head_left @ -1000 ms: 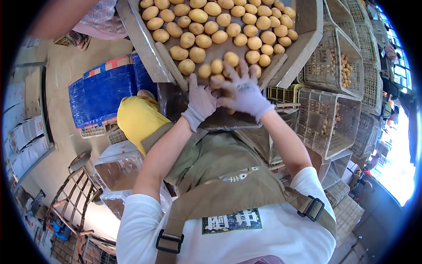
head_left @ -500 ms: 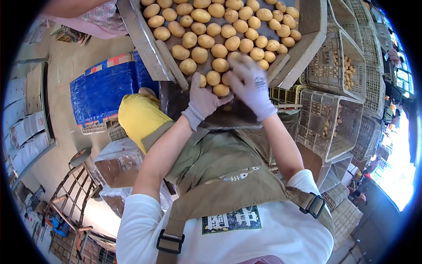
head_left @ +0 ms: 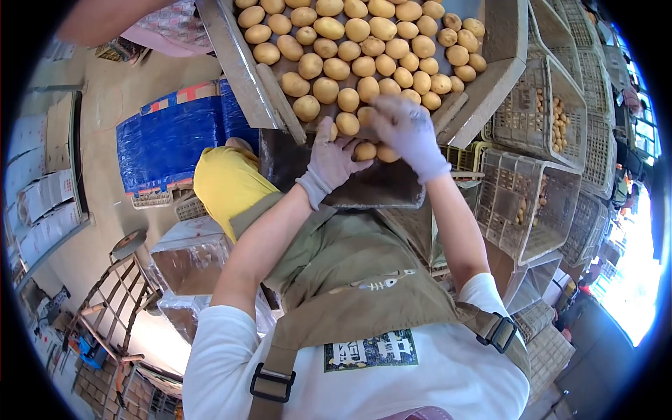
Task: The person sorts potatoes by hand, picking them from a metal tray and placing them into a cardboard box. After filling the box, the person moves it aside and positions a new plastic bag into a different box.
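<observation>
Many round yellow potatoes lie on a sloping tray with worn side boards. At its lower lip, my left hand in a pale glove has its fingers apart beside the lowest potatoes. My right hand, gloved too, is over the potatoes at the lip; its fingertips are blurred, so its grip is unclear. Two potatoes are between the hands, past the lip, above a dark bin.
Plastic crates, some with potatoes, are stacked at the right. Blue-wrapped boxes stand at the left, above a metal-framed cart. Another person's arm shows at the top left.
Potatoes at the lip have shifted; two now show below it between my hands. My left hand has moved slightly right and down, and my right hand slightly right.
</observation>
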Action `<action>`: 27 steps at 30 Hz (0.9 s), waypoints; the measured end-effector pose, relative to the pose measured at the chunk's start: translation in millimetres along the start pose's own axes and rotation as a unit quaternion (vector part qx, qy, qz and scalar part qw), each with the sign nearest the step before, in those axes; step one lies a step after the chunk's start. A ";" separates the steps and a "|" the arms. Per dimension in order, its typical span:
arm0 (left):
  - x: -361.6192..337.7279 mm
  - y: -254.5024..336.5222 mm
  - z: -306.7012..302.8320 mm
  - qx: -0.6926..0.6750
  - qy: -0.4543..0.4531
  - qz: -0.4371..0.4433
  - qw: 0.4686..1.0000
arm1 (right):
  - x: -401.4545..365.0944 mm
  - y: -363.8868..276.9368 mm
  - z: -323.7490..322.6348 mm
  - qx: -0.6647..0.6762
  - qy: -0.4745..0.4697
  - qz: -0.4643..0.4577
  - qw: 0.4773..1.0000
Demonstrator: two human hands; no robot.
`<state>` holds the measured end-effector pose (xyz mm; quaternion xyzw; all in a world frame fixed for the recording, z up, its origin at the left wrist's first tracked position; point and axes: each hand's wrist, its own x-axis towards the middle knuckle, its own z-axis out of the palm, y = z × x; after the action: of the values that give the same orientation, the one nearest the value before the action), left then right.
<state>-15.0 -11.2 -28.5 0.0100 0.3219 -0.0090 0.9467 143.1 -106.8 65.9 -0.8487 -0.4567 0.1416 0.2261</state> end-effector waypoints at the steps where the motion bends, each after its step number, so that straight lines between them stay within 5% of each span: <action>1: -1.3 -0.3 5.2 -0.018 0.006 0.009 1.000 | 17.5 -7.5 -3.9 0.055 0.040 0.047 0.997; 2: -3.5 0.0 12.7 -0.034 0.012 0.018 0.999 | 34.8 -12.3 -7.7 -0.001 0.114 -0.022 0.993; 5: -2.7 -2.1 10.7 -0.069 -0.019 0.018 0.997 | 83.8 -0.9 20.5 -0.162 0.081 0.023 0.983; 7: 1.8 -1.4 0.1 -0.103 -0.086 0.007 0.991 | 98.5 -23.7 -1.2 -0.163 -0.029 0.112 0.980; 11: -7.5 1.9 18.0 -0.053 -0.017 0.010 0.998 | 90.3 -2.5 -5.6 0.006 0.032 0.106 0.994; 14: -8.8 5.8 11.9 -0.056 -0.165 0.004 0.985 | 49.6 -3.7 0.6 0.153 0.189 0.084 0.966; 15: -8.4 6.2 11.9 0.145 -0.166 0.096 0.971 | 27.8 -18.4 -10.4 0.183 0.211 0.118 0.953; 17: -7.1 7.2 12.3 0.516 -0.138 0.266 0.803 | -34.7 3.9 -14.4 0.155 0.294 0.014 0.943; 19: -8.1 6.8 10.9 0.510 -0.144 0.275 0.802 | -114.6 18.8 -39.3 0.063 0.317 0.013 0.946; 21: -8.9 6.6 10.8 0.131 -0.193 0.123 0.965 | -188.2 58.8 -46.8 -0.016 0.266 0.149 0.952; 22: -9.2 6.8 11.3 -0.071 -0.206 0.033 0.976 | -223.1 79.6 -53.3 -0.097 0.166 0.260 0.946; 23: -4.9 6.4 8.0 0.014 -0.226 0.085 0.970 | -242.1 96.4 -59.3 -0.174 0.063 0.363 0.913; 24: 4.0 3.5 -0.4 0.098 -0.245 0.139 0.955 | -229.0 90.8 -67.8 -0.140 0.171 0.302 0.927; 27: 8.3 -1.4 -6.7 0.227 -0.257 0.215 0.914 | -122.9 72.2 -101.4 -0.093 0.299 0.091 0.945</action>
<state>-12.6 -12.5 -38.9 0.2911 0.0469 0.1192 0.9481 173.1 -270.5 119.9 -0.9072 -0.3004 -0.1416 0.2584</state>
